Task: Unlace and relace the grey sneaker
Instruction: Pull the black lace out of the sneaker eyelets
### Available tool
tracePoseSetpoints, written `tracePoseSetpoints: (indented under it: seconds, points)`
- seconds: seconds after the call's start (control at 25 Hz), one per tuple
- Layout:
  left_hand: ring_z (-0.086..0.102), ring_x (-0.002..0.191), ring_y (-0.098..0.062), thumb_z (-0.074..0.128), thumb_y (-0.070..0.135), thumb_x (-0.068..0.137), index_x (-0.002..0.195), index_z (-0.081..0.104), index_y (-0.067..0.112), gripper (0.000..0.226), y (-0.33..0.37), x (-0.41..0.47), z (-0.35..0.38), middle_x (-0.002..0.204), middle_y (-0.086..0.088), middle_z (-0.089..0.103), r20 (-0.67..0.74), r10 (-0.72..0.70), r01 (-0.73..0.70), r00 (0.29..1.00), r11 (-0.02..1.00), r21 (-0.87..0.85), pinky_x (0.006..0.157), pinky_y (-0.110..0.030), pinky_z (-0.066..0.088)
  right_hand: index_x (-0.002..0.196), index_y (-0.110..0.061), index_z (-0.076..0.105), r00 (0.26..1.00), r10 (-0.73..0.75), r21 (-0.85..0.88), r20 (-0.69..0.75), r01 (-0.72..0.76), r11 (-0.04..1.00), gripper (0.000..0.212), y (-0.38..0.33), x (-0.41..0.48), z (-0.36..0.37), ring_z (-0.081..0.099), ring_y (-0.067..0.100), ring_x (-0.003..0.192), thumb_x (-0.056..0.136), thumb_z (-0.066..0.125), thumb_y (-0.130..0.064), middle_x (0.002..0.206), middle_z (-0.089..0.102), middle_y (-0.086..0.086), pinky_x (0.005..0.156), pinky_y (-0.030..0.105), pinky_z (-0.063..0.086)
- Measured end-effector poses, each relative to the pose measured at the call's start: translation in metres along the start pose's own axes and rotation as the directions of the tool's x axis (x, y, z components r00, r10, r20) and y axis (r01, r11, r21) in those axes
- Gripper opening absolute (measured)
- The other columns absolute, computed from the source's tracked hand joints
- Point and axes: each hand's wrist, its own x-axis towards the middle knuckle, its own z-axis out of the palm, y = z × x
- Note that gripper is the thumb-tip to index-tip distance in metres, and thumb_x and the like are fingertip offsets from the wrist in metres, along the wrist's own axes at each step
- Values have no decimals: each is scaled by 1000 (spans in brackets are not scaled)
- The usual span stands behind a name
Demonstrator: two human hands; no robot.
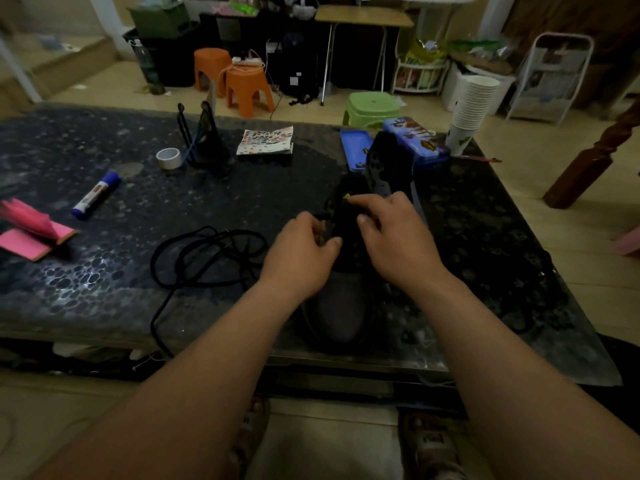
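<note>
Two hands work at the throat of a grey sneaker (343, 306) standing toe-first at the near edge of a dark pebbled table (104, 289).

The left hand (301, 251) pinches the black lace (207, 258), which is heaped just left. The right hand (394, 233) curls round the sneaker's tongue. A glue stick (97, 195) and tape roll (169, 157) lie well apart.

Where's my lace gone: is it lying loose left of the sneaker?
Yes, the black lace lies in loops on the table left of the grey sneaker.
</note>
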Motion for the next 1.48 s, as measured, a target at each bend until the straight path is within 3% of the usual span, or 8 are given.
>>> tracePoseSetpoints:
  seconds: [0.44, 0.64, 0.8, 1.0, 1.2, 1.28, 1.4, 1.48]
  points:
    - [58, 109, -30, 53, 44, 102, 133, 54, 17, 41, -2, 1, 10, 120, -9, 58, 76, -6, 4, 997, 1000, 23, 87, -40, 48, 70, -13, 55, 983, 162, 141, 91, -173, 975, 30, -13, 2, -8, 51, 8, 73, 90, 74, -27, 87, 47, -1, 63, 17, 37]
    - [59, 102, -36, 47, 40, 103, 114, 59, 12, 32, 1, -3, 13, 113, -13, 60, 54, -1, -1, 999, 999, 35, 87, -48, 50, 66, -14, 59, 938, 305, 712, 163, -326, 622, 33, -24, -1, -25, 57, 17, 69, 95, 70, -25, 60, 56, -3, 71, 34, 45]
    - [56, 95, -29, 46, 38, 105, 113, 57, 12, 30, 3, -6, 16, 112, -9, 54, 67, -2, 0, 998, 1000, 29, 77, -39, 42, 80, -21, 77, 955, 200, 168, 219, -239, 956, 29, -21, -5, -38, 68, 12, 68, 96, 69, -44, 71, 72, -6, 69, 37, 56]
    - [58, 107, -38, 32, 57, 102, 119, 57, 14, 53, -6, 1, 22, 117, -14, 63, 134, -90, 74, 987, 990, 122, 86, -44, 46, 78, -13, 72, 970, 164, 710, 179, -243, 661, 27, -27, -9, -56, 63, 10, 69, 100, 63, -25, 69, 67, 2, 71, 25, 50]
    - [54, 125, -42, 22, 80, 93, 132, 54, 16, 81, -7, -1, 27, 135, -18, 58, 170, -166, 139, 971, 977, 162, 104, -56, 44, 89, -21, 76, 939, 144, 225, 313, -220, 949, 22, -13, -23, -47, 62, 6, 59, 102, 62, -32, 64, 68, -5, 64, 27, 49]
    - [53, 128, -42, 26, 76, 96, 138, 49, 17, 76, -6, -2, 23, 140, -19, 56, 169, -184, 157, 968, 974, 162, 106, -56, 43, 87, -15, 71, 940, 156, 516, 304, -300, 802, 22, -16, -23, -49, 64, 10, 69, 104, 58, -20, 71, 69, -2, 74, 30, 50]
    - [54, 123, -41, 26, 73, 97, 131, 51, 16, 70, -9, -7, 17, 135, -19, 57, 194, -239, 222, 951, 969, 105, 102, -51, 44, 76, -13, 55, 908, 274, 896, 316, -381, 228, 26, -15, -22, -71, 60, 19, 66, 102, 49, -15, 66, 52, 2, 79, 36, 52]
    - [53, 122, -40, 32, 71, 98, 131, 52, 14, 68, -6, -15, 15, 133, -17, 55, 172, -240, 226, 955, 969, 97, 101, -48, 44, 72, -15, 56, 887, 363, 873, 286, -397, 283, 31, -2, -25, -79, 50, 17, 54, 101, 53, -25, 58, 44, 0, 69, 37, 46]
